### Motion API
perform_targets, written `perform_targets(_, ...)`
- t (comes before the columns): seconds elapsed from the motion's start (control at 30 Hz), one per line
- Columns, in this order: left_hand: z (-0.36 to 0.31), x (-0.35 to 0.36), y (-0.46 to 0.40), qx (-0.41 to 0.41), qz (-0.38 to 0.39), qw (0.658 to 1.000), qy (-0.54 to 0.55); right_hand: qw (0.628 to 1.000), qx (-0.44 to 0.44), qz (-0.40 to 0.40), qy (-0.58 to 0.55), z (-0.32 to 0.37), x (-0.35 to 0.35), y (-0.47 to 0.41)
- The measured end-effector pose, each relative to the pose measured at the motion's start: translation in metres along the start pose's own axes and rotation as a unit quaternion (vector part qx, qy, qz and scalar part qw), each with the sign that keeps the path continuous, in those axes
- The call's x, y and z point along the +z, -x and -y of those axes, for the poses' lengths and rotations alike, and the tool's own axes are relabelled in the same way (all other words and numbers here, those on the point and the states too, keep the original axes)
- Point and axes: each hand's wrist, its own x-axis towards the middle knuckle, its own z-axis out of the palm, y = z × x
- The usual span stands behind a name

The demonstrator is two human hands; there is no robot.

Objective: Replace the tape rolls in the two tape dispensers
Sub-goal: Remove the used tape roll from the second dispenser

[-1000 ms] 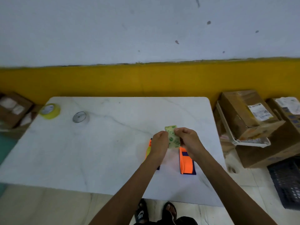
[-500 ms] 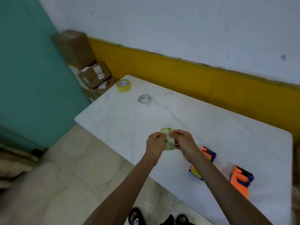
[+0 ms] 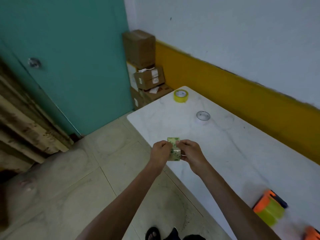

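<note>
I hold a small pale tape roll with green print (image 3: 174, 150) in front of me, above the near left edge of the white marble table (image 3: 233, 153). My left hand (image 3: 161, 150) and my right hand (image 3: 190, 153) pinch it from either side. A yellow tape roll (image 3: 180, 95) lies at the table's far left corner, and a clear tape roll (image 3: 203, 116) lies a little to its right. One orange dispenser loaded with yellow tape (image 3: 269, 207) lies on the table at the right. A second orange dispenser (image 3: 312, 234) shows only partly at the bottom right corner.
Cardboard boxes (image 3: 145, 70) are stacked in the corner beyond the table, beside a teal door (image 3: 69, 66). Tiled floor (image 3: 86, 179) lies to my left, with my sandalled feet (image 3: 152, 233) at the bottom. A yellow wall band (image 3: 242, 94) runs behind the table.
My view has swung left, bringing the door, floor and stacked boxes into sight and sliding the dispensers to the right edge. Both hands keep hold of the small roll.
</note>
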Motion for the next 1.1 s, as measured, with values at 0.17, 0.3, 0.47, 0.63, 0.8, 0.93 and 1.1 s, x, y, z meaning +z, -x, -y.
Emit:
perform_targets(0.17, 0.001, -0.032, -0.024, -0.011, -0.008, 1.000, 0.007, 1.000, -0.002, -0.002, -0.006, 0.004, 0.035, -0.014)
perform_targets(0.3, -0.010, -0.036, -0.047, -0.014, 0.001, 1.000, -0.005, 1.000, 0.002, -0.021, -0.004, 0.013, 0.043, -0.036)
perform_targets(0.47, -0.020, -0.032, -0.094, -0.034, 0.024, 0.999, -0.028, 0.999, 0.010, -0.033, -0.013, 0.023, 0.045, -0.080)
perform_targets(0.63, -0.039, -0.023, -0.159, -0.054, 0.038, 0.997, -0.047, 0.999, 0.019, -0.037, -0.029, 0.039, 0.042, -0.144)
perform_targets(0.8, -0.067, -0.011, -0.217, -0.075, 0.049, 0.994, -0.058, 0.998, 0.026, -0.052, -0.019, 0.063, 0.035, -0.205)
perform_targets(0.93, -0.086, -0.002, -0.253, -0.079, 0.050, 0.993, -0.069, 0.998, 0.030, -0.053, -0.027, 0.076, 0.028, -0.244)
perform_targets(1.1, -0.098, 0.011, -0.281, -0.086, 0.073, 0.989, -0.100, 0.996, 0.036, -0.072, -0.043, 0.079, 0.018, -0.271)
